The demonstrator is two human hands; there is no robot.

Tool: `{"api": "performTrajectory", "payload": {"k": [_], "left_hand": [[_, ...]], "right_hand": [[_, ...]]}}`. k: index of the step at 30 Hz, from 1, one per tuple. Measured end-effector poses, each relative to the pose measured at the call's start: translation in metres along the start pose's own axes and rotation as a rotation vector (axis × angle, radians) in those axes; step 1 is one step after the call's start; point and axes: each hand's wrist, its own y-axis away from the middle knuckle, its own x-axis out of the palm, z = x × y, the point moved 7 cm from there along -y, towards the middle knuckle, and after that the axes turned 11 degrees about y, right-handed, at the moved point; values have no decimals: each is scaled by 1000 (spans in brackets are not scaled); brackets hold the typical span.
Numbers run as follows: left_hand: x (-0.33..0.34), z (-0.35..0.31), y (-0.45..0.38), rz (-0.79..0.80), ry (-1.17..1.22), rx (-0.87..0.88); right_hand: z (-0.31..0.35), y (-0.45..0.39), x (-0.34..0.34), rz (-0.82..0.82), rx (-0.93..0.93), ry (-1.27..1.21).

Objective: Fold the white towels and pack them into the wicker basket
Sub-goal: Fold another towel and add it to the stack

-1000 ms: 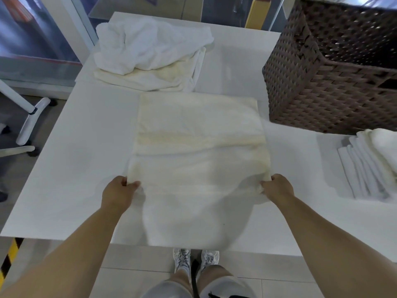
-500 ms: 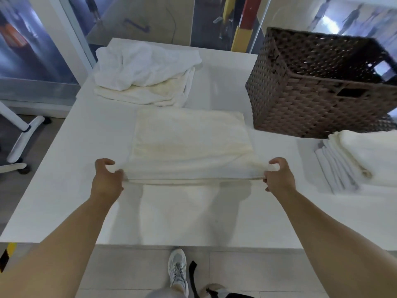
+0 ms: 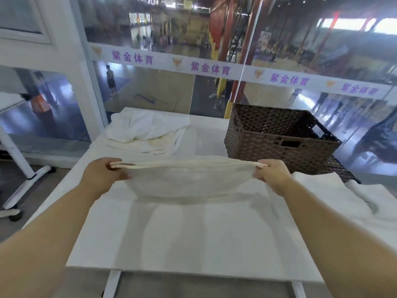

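A cream-white towel [image 3: 189, 179] hangs doubled over above the white table [image 3: 193, 237], its top edge stretched between my hands. My left hand [image 3: 103, 175] pinches the left corners and my right hand [image 3: 272, 174] pinches the right corners. The towel sags in a curve just over the table top. The brown wicker basket [image 3: 277, 138] stands at the back right, beyond my right hand, and looks empty inside. A heap of unfolded white towels [image 3: 146, 131] lies at the back left. Folded white towels [image 3: 335, 194] sit stacked at the right edge.
A glass wall [image 3: 193, 50] with a printed white band runs behind the table. A white stand with a wheeled foot [image 3: 23, 168] stands on the floor to the left. The table's front edge and legs [image 3: 111, 282] are close to me.
My hands lifted the towel's near edge off the table and carried it up and away from me, doubling the towel over. The view tilted up towards the glass wall.
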Motion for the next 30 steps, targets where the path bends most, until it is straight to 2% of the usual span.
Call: {"api": "performTrajectory", "payload": {"k": [2, 7, 11, 13, 20, 24, 27, 30], "left_hand": [[-6, -25, 6, -25, -123, 116], [-19, -85, 29, -126, -282, 373], [-25, -122, 51, -161, -228, 522], [-29, -128, 55, -175, -215, 479], [-33, -123, 55, -161, -103, 314], [-35, -105, 38, -96, -99, 219], [-34, -100, 24, -46, -151, 217], [-31, -105, 5, -37, -167, 234]], "right_hand": [[11, 9, -23, -76, -64, 87], [28, 29, -77, -268, -133, 111], [41, 53, -107, -363, -232, 171], [49, 62, -117, -381, -257, 138], [53, 70, -118, -229, -251, 49], [46, 55, -106, -164, -233, 99], [47, 38, -95, -139, -212, 223], [53, 17, -86, -194, -169, 188]]}}
